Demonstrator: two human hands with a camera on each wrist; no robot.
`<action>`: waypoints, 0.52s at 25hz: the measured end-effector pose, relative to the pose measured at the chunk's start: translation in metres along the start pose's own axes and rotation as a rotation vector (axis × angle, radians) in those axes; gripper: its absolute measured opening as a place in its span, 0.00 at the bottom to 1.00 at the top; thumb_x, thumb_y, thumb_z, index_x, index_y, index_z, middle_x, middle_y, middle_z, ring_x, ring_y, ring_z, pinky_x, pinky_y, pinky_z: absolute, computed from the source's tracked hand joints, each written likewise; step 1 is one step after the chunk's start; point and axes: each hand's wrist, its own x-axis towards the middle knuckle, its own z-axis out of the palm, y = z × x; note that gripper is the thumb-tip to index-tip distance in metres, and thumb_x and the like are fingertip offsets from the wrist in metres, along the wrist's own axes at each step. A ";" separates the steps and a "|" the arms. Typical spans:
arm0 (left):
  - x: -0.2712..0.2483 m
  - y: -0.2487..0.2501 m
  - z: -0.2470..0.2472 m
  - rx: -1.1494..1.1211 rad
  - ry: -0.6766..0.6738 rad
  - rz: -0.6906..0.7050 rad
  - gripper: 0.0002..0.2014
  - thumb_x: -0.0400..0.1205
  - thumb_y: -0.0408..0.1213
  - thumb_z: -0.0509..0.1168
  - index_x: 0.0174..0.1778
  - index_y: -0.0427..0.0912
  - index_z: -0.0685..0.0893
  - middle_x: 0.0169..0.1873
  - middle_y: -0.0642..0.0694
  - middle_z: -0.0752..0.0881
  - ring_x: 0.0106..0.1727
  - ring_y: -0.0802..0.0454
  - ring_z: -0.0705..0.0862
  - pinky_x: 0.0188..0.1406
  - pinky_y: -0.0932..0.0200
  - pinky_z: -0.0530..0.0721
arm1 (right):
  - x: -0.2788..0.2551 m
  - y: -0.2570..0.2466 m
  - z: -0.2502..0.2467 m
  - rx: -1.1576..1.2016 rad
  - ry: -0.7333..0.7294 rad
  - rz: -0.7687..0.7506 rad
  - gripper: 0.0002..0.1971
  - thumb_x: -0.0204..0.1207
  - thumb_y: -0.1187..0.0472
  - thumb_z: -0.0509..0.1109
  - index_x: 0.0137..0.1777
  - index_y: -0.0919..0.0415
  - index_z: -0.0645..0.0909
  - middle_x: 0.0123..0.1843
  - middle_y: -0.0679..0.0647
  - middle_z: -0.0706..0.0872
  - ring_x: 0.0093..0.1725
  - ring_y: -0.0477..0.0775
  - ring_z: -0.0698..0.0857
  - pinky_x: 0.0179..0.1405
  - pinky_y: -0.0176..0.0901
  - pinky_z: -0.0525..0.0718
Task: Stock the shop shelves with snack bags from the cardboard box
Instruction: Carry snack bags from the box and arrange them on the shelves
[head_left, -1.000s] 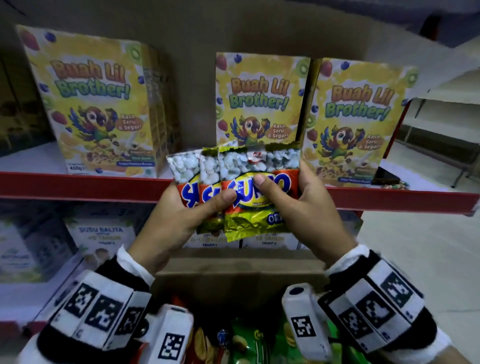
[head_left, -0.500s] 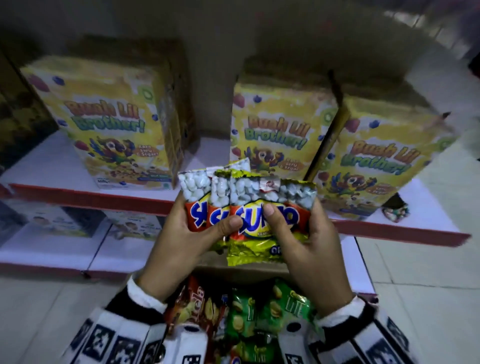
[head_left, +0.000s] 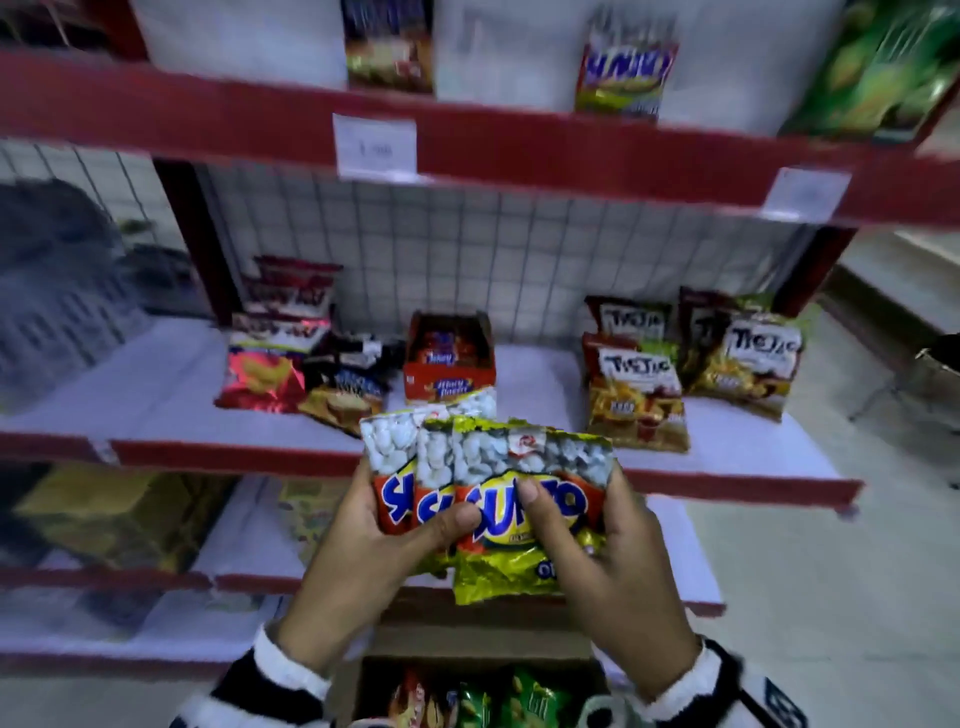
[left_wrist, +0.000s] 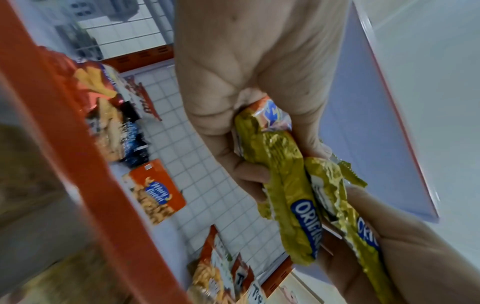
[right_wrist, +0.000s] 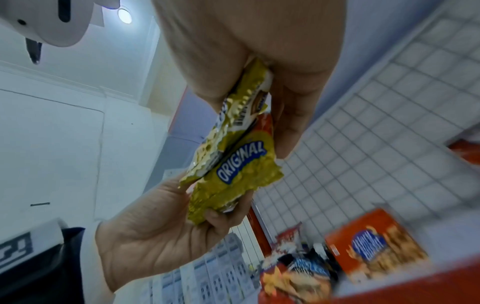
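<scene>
I hold a fanned stack of snack bags (head_left: 488, 478), green and orange with white nuts pictured on top, in front of the middle shelf (head_left: 156, 395). My left hand (head_left: 374, 540) grips the left bags, thumb across their fronts. My right hand (head_left: 587, 540) pinches the frontmost bag, thumb on its logo. The left wrist view shows the bags' gold lower ends (left_wrist: 285, 185) between my left hand (left_wrist: 249, 102) and right hand (left_wrist: 389, 257). In the right wrist view the bags (right_wrist: 239, 152) sit between both palms. The cardboard box (head_left: 467, 691) with more snack bags is below my wrists.
On the middle shelf stand red and dark snack bags (head_left: 280, 358) at left, a red display carton (head_left: 449, 358) in the centre and brown chip bags (head_left: 685, 364) at right. A wire grid (head_left: 467, 260) backs it. The upper shelf (head_left: 467, 135) carries price tags and more bags.
My view has risen from the cereal-box shelf to the snack shelf above. Both hands have lifted the same fanned bags upward with the grip unchanged.
</scene>
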 end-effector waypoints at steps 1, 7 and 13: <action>0.003 0.027 0.003 -0.014 -0.009 0.021 0.38 0.59 0.43 0.82 0.66 0.46 0.77 0.55 0.47 0.90 0.54 0.48 0.90 0.43 0.60 0.88 | 0.013 -0.025 -0.004 -0.006 -0.005 -0.017 0.13 0.74 0.45 0.68 0.54 0.48 0.78 0.47 0.40 0.90 0.43 0.39 0.89 0.38 0.33 0.86; 0.013 0.144 0.006 0.046 -0.034 0.174 0.32 0.59 0.45 0.78 0.60 0.53 0.78 0.50 0.53 0.91 0.48 0.54 0.91 0.36 0.65 0.87 | 0.054 -0.140 -0.005 -0.055 0.048 -0.162 0.09 0.78 0.40 0.64 0.49 0.43 0.77 0.40 0.41 0.89 0.36 0.38 0.87 0.34 0.28 0.81; 0.018 0.221 -0.002 0.131 -0.104 0.289 0.46 0.46 0.68 0.80 0.58 0.54 0.77 0.47 0.62 0.91 0.46 0.60 0.91 0.35 0.71 0.85 | 0.073 -0.213 -0.009 -0.082 0.111 -0.202 0.19 0.73 0.34 0.64 0.56 0.43 0.79 0.53 0.43 0.85 0.57 0.47 0.84 0.57 0.49 0.82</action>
